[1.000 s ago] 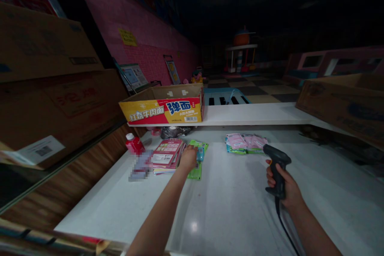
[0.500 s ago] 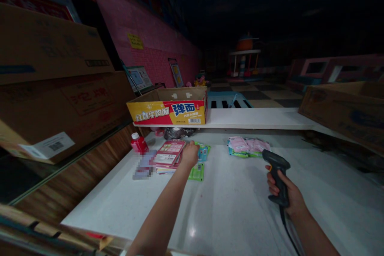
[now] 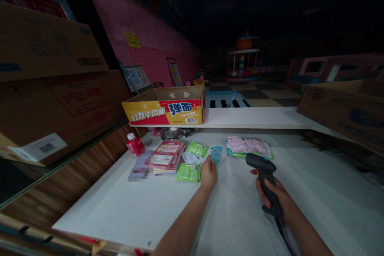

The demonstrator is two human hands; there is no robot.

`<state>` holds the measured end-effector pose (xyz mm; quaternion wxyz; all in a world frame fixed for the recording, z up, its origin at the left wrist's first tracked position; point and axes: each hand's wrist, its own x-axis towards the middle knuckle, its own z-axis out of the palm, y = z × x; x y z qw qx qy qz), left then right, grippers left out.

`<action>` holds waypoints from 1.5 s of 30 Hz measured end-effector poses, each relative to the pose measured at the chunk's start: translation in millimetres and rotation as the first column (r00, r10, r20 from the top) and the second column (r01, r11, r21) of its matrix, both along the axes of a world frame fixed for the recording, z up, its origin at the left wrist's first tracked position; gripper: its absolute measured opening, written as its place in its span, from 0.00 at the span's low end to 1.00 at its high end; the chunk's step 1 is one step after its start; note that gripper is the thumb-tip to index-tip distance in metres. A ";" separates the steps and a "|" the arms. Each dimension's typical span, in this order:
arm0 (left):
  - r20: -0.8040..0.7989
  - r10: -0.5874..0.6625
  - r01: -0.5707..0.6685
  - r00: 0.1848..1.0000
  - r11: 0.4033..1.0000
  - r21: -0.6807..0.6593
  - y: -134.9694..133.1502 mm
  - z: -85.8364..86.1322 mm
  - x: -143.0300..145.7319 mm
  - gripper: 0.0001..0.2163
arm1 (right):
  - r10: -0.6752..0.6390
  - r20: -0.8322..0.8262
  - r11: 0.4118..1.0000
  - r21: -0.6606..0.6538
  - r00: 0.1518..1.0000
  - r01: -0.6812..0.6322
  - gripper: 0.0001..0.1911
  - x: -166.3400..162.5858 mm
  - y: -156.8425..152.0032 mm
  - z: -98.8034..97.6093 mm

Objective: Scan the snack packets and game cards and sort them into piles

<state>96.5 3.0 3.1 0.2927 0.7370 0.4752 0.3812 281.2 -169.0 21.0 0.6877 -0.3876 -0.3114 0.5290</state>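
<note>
- Scanner (image 3: 261, 167) nearest us: our right hand (image 3: 274, 198) has its fingers clenched round the handle.
- Our left hand (image 3: 209, 175) pinches a blue packet (image 3: 216, 154) by its lower edge, held just beside the scanner's head, over the surface (image 3: 240, 224).
- Farther off, green packets (image 3: 189, 172) and a red stack (image 3: 168, 153) lie left, pink packets (image 3: 246, 144) right. We judge the work midway, with this packet up. Which others are done we cannot tell.

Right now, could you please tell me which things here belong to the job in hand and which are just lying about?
In hand: blue packet held in the left hand; scanner gripped by the right hand.
Lying about: green packets, pink packets, red booklets, red bottle, noodle box on the shelf.
</note>
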 end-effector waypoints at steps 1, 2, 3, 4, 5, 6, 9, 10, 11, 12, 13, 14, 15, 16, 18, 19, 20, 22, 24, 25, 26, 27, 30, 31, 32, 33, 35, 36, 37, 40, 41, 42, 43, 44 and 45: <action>0.020 0.007 -0.007 1.000 1.000 0.002 -0.8 -2.1 0.7 0.10 | 0.006 0.014 1.000 -0.003 1.000 -0.006 0.20 -2.8 -0.8 0.3; 0.035 0.017 -0.017 0.999 1.000 0.005 -1.1 -3.4 0.8 0.10 | 0.013 0.025 1.000 -0.005 1.000 -0.012 0.20 -5.4 -1.6 0.3; 0.048 0.025 -0.025 0.999 1.000 0.011 -1.0 -4.3 0.5 0.10 | 0.021 0.035 1.000 -0.006 0.999 -0.021 0.20 -7.6 -2.2 0.1; 0.059 0.030 -0.031 0.998 0.999 0.018 -0.7 -4.9 0.1 0.10 | 0.028 0.043 1.000 -0.007 0.999 -0.027 0.20 -9.3 -2.8 -0.2; 0.066 0.036 -0.037 0.997 0.999 0.025 -0.4 -5.4 -0.4 0.10 | 0.034 0.048 0.999 -0.007 0.998 -0.034 0.19 -10.5 -3.3 -0.7; 0.068 0.043 -0.045 0.997 0.999 0.029 -0.2 -5.9 -0.8 0.10 | 0.039 0.049 0.999 -0.007 0.998 -0.039 0.19 -11.0 -3.8 -1.2; 0.049 0.079 -0.080 0.996 0.997 0.014 -0.7 -7.1 -0.9 0.10 | 0.060 0.035 0.998 -0.006 0.998 -0.060 0.21 -9.1 -5.6 -2.7; 0.038 0.095 -0.095 0.995 0.995 0.004 -1.1 -7.3 -0.6 0.10 | 0.070 0.028 0.998 -0.003 0.997 -0.070 0.21 -7.6 -6.2 -3.0; 0.029 0.112 -0.112 0.993 0.994 -0.004 -1.6 -7.2 -0.2 0.10 | 0.080 0.023 0.997 -0.001 0.997 -0.080 0.21 -6.0 -6.9 -3.3; 0.025 0.125 -0.125 0.992 0.992 -0.007 -2.1 -7.0 0.1 0.10 | 0.088 0.020 0.996 0.000 0.996 -0.088 0.20 -4.4 -7.5 -3.4; 0.026 0.130 -0.130 0.991 0.991 -0.003 -2.5 -6.8 0.3 0.10 | 0.094 0.019 0.996 0.000 0.995 -0.094 0.20 -3.0 -8.1 -3.4; 0.032 0.126 -0.126 0.992 0.992 0.009 -2.8 -6.6 0.4 0.10 | 0.101 0.021 0.995 0.001 0.995 -0.101 0.20 -1.8 -8.6 -3.3; 0.042 0.114 -0.115 0.993 0.993 0.025 -3.0 -6.5 0.4 0.10 | 0.109 0.025 0.994 0.002 0.994 -0.109 0.20 -1.1 -9.0 -3.1; 0.056 0.099 -0.101 0.993 0.994 0.045 -3.1 -6.7 0.3 0.10 | 0.117 0.028 0.993 0.002 0.993 -0.118 0.20 -0.7 -9.3 -2.8; 0.092 0.069 -0.077 0.993 0.994 0.082 -2.8 -7.7 -0.1 0.09 | 0.131 0.029 0.991 0.004 0.991 -0.132 0.20 -1.1 -9.5 -1.8; 0.111 0.059 -0.070 0.992 0.993 0.095 -2.5 -8.5 -0.3 0.09 | 0.132 0.028 0.991 0.008 0.991 -0.133 0.19 -1.5 -9.5 -1.2; 0.127 0.052 -0.065 0.991 0.993 0.103 -2.1 -9.2 -0.5 0.08 | 0.130 0.026 0.991 0.013 0.991 -0.130 0.19 -1.9 -9.2 -0.4; 0.153 0.044 -0.061 0.987 0.993 0.105 -1.1 -10.5 -0.8 0.08 | 0.116 0.017 0.993 0.030 0.993 -0.117 0.19 -1.8 -8.0 1.2; 0.174 0.045 -0.066 0.984 0.991 0.116 0.2 -10.7 -1.3 0.08 | 0.084 0.000 0.995 0.048 0.996 -0.084 0.18 0.6 -5.7 2.2; 0.184 0.051 -0.076 0.982 0.989 0.130 1.0 -10.5 -1.7 0.08 | 0.058 -0.017 0.997 0.053 0.998 -0.057 0.18 2.9 -4.2 2.3; 0.195 0.061 -0.091 0.979 0.985 0.147 1.9 -10.0 -2.1 0.08 | 0.026 -0.038 0.998 0.055 0.999 -0.024 0.17 5.8 -2.6 1.9; 0.209 0.072 -0.107 0.975 0.981 0.161 2.8 -9.5 -2.6 0.08 | -0.013 -0.061 0.998 0.055 0.998 0.016 0.17 9.2 -0.9 1.2; 0.279 0.100 -0.142 0.955 0.981 0.135 4.8 -7.5 -4.0 0.10 | -0.118 -0.138 0.991 0.049 0.983 0.125 0.17 20.6 3.4 -2.3; 0.311 0.109 -0.147 0.944 0.984 0.101 5.1 -6.8 -4.1 0.12 | -0.140 -0.162 0.988 0.045 0.977 0.149 0.17 23.9 4.4 -3.6; 0.345 0.114 -0.144 0.932 0.988 0.060 5.1 -6.0 -3.7 0.14 | -0.159 -0.184 0.985 0.042 0.970 0.169 0.17 26.9 5.2 -4.7; 0.384 0.115 -0.130 0.916 0.991 0.015 4.7 -5.0 -2.8 0.16 | -0.176 -0.205 0.982 0.038 0.963 0.187 0.16 29.2 5.8 -5.7; 0.468 0.106 -0.075 0.877 0.994 -0.083 3.1 -1.7 1.7 0.18 | -0.204 -0.242 0.976 0.030 0.949 0.217 0.15 32.1 6.7 -7.0; 0.511 0.099 -0.034 0.854 0.990 -0.135 1.9 0.8 5.5 0.19 | -0.217 -0.257 0.973 0.027 0.942 0.231 0.15 32.8 7.1 -7.3; 0.551 0.093 0.014 0.829 0.982 -0.187 0.6 4.0 10.4 0.20 | -0.228 -0.271 0.970 0.024 0.935 0.243 0.15 33.2 7.5 -7.6; 0.652 0.064 0.214 0.755 0.916 -0.338 -2.7 17.4 31.5 0.20 | -0.251 -0.293 0.964 0.010 0.923 0.266 0.17 33.6 9.0 -7.9; 0.683 0.052 0.292 0.729 0.878 -0.379 -3.0 22.7 40.4 0.19 | -0.255 -0.295 0.963 0.006 0.921 0.268 0.17 33.6 9.4 -7.8; 0.711 0.048 0.362 0.701 0.835 -0.413 -2.7 27.9 50.0 0.18 | -0.256 -0.296 0.963 0.003 0.920 0.269 0.17 33.7 9.9 -7.7; 0.732 0.050 0.415 0.679 0.797 -0.439 -1.9 33.0 60.2 0.17 | -0.258 -0.296 0.963 0.002 0.920 0.271 0.17 33.8 10.3 -7.6; 0.744 0.054 0.450 0.666 0.766 -0.458 -0.5 37.5 71.0 0.16 | -0.260 -0.296 0.962 0.002 0.919 0.273 0.17 33.9 10.7 -7.3; 0.746 0.059 0.467 0.664 0.746 -0.475 1.5 41.5 82.1 0.14 | -0.263 -0.298 0.961 0.002 0.918 0.276 0.18 33.9 11.2 -7.0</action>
